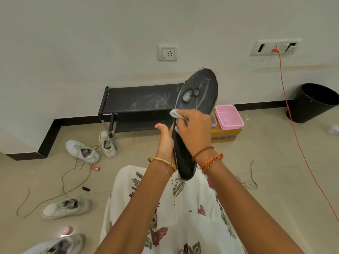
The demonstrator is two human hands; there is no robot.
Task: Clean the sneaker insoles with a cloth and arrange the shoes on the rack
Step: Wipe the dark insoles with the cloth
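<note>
Now left hand [166, 142] grips black insole [197, 99]; right hand [194, 131] presses cloth [175, 114] on it; no legible writing.

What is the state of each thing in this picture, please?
insole: held up, worn patches.
cloth: pressed on insole.
left hand: grips insole.
right hand: grips cloth.
shoe rack: holds no shoes, smudged.
sneakers: on floor, unlaced.
pink basket: upright on box.
</note>
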